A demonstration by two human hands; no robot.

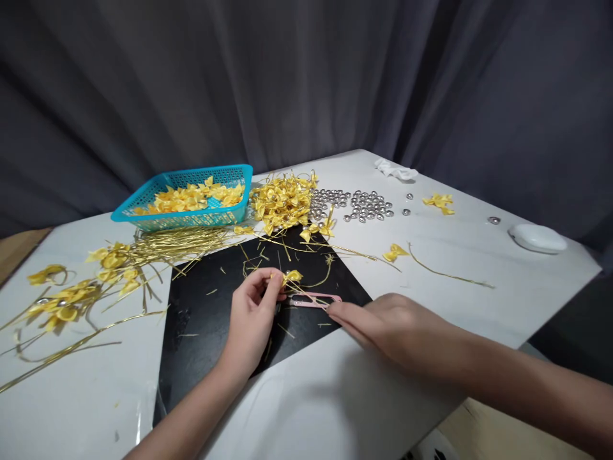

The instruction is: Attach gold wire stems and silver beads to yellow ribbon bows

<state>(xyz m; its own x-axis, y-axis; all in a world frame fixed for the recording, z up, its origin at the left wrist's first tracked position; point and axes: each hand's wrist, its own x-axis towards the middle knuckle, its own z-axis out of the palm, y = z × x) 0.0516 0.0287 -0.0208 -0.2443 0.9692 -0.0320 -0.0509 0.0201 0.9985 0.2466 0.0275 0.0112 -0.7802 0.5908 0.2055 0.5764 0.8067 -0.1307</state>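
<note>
Over a black mat (pixel 201 345), my left hand (pixel 256 306) pinches a yellow ribbon bow (pixel 292 277) between thumb and fingertips. Thin gold wire (pixel 309 294) runs from the bow toward my right hand (pixel 383 322), whose fingers are closed on its far end. Just beneath the wire, between both hands, lies a pink tool with an open loop-shaped frame (pixel 330 296); its kind is unclear and its left end is partly hidden by my left hand. Short wire clippings are scattered on the mat around them.
A blue plastic basket (pixel 184 222) holds yellow bows at the back left. Beside it are a pile of wired bows (pixel 282 201), silver teardrop beads (pixel 368 206) and a bundle of gold wires (pixel 177 246). A white oval object (pixel 537 237) sits far right, near the table edge.
</note>
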